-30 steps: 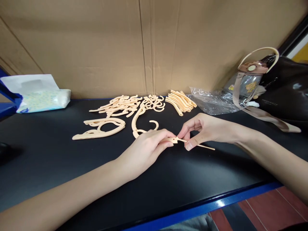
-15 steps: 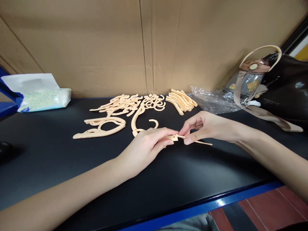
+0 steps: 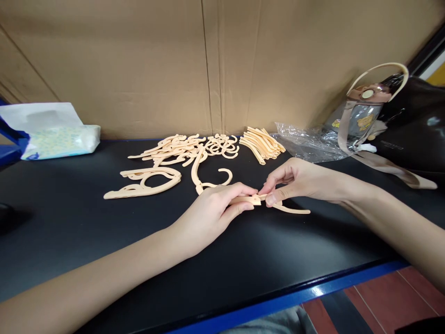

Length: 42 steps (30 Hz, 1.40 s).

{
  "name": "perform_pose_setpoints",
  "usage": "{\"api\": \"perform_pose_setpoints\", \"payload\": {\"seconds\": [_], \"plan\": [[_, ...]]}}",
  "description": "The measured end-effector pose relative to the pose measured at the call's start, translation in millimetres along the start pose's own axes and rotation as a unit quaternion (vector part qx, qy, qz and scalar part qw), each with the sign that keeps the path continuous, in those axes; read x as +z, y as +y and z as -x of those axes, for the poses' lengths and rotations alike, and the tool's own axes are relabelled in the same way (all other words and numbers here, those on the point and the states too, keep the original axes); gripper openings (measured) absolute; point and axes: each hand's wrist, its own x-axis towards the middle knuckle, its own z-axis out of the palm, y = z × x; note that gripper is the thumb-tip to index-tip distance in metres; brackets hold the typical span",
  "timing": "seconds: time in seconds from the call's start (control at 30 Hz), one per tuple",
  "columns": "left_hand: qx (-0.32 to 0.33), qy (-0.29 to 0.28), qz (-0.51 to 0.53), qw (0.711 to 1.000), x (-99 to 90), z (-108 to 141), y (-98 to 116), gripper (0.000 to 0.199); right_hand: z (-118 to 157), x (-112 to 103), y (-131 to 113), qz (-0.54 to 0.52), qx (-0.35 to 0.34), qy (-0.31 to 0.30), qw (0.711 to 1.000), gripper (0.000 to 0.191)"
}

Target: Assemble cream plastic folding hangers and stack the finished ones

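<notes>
My left hand [image 3: 208, 213] is closed on a jointed cream plastic piece [image 3: 199, 174], whose curved arm and open hook show beyond the fingers. My right hand [image 3: 295, 183] pinches a thin curved cream part [image 3: 295, 211] close to the end of that piece; its tip sticks out to the right. The two parts meet between my fingertips, and the exact contact is partly hidden. A folded cream hanger-like piece [image 3: 162, 185] lies to the left of my left hand.
Behind my hands lie piles of curved arms [image 3: 174, 149], small hooks [image 3: 220, 146] and straighter strips [image 3: 262, 144]. Clear plastic wrap [image 3: 309, 144], a strapped bottle [image 3: 363, 116] and a black bag [image 3: 413, 125] are at right. A tissue pack [image 3: 62, 139] is at left.
The thin part in my right hand has turned, showing more of its curve. The held piece has shifted slightly right, and its hook has tilted a little. Both hands keep their hold.
</notes>
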Motion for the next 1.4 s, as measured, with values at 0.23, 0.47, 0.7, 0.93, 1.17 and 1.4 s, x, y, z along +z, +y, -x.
{"api": "perform_pose_setpoints", "payload": {"seconds": [0.23, 0.47, 0.7, 0.93, 1.17, 1.4], "plan": [[0.022, 0.014, -0.023, 0.999, 0.1, 0, -1, 0.023, 1, 1, -3, 0.003, 0.0, 0.008, 1.0, 0.02], [0.032, 0.009, -0.024, 0.999, -1.2, 1, 2, 0.015, 1, 3, -6, 0.05, -0.009, -0.003, 0.999, 0.022], [0.0, -0.006, 0.001, 1.0, -0.1, -1, 2, 0.018, 2, 2, -6, 0.042, -0.001, 0.0, 0.999, 0.02], [0.006, -0.009, -0.004, 1.0, 2.4, 0, 4, 0.014, 4, 2, -6, 0.084, -0.007, -0.015, 0.996, 0.019], [-0.004, -0.019, 0.01, 1.0, 4.1, 1, 5, 0.012, 5, 4, -6, 0.121, -0.032, -0.029, 0.992, 0.023], [-0.03, -0.026, 0.028, 0.999, 5.5, 1, 6, 0.011, 14, 14, -8, 0.211, -0.085, 0.028, 0.973, 0.018]]}}
